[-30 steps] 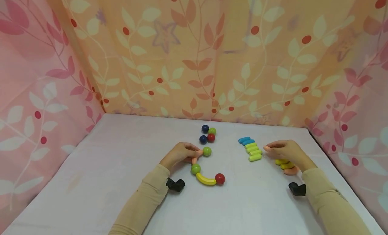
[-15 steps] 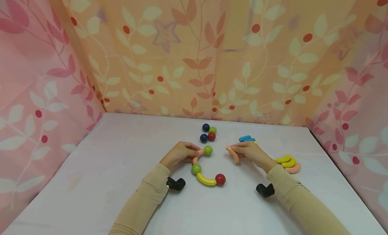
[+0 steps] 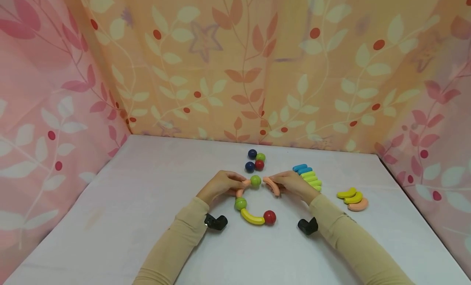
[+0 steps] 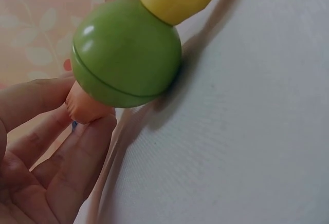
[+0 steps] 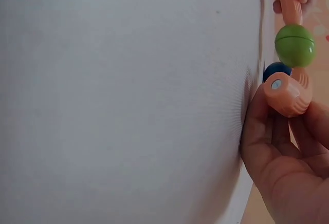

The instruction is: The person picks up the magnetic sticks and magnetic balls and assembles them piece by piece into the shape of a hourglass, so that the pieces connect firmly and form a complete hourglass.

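My left hand pinches a curved orange magnetic stick, part of a chain on the white table. One end of that stick meets a green ball; the other meets a second green ball. From there the chain runs through a yellow curved stick to a red ball. My right hand holds another curved orange stick, whose lower end shows a silvery metal disc. In the head view its upper end stands close to the first green ball, with a narrow gap.
Behind the chain lie loose balls: dark blue, red and green. Blue sticks and lime sticks lie beyond my right hand, partly hidden. Yellow curved sticks and an orange one lie farther right.
My right hand has come left from beside the lime sticks, bringing the curved orange stick close to the green ball. My left hand keeps its grip on the chain, nearly still.
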`<state>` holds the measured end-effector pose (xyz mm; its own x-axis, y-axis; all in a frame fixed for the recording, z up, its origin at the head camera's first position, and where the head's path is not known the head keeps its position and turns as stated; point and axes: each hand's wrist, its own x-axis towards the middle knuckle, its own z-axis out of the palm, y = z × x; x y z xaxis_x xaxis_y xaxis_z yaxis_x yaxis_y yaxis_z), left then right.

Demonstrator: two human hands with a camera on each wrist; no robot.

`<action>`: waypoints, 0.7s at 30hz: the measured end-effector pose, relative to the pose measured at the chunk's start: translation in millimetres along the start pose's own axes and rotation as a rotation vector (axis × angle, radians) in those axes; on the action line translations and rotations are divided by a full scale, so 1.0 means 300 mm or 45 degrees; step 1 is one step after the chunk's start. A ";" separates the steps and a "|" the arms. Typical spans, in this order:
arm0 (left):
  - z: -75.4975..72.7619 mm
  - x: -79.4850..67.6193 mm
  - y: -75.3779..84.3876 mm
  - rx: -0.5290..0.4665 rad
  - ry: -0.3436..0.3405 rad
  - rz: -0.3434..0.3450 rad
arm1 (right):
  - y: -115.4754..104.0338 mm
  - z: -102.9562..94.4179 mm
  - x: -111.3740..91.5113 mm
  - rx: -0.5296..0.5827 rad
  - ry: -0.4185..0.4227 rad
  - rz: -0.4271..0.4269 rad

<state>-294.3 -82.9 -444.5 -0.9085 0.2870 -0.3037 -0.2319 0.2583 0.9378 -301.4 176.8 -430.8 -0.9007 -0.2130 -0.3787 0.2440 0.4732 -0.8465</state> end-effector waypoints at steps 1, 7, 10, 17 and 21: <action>0.001 0.000 0.001 -0.006 -0.002 -0.002 | -0.001 0.001 0.002 -0.005 0.002 -0.001; 0.004 0.000 0.004 -0.004 -0.003 -0.006 | -0.013 0.008 0.012 -0.010 0.010 -0.008; 0.003 0.002 0.001 0.006 0.003 -0.006 | -0.018 0.013 0.015 0.011 0.011 0.002; -0.005 -0.004 0.000 0.004 0.004 -0.002 | -0.015 0.008 0.007 -0.067 0.038 -0.013; -0.021 -0.015 0.003 0.054 -0.006 -0.010 | -0.013 -0.005 -0.049 -0.117 0.096 -0.067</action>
<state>-292.7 -89.7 -441.2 -0.9050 0.2890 -0.3121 -0.2241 0.2995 0.9274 -289.8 179.3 -421.5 -0.9368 -0.1761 -0.3024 0.1650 0.5399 -0.8254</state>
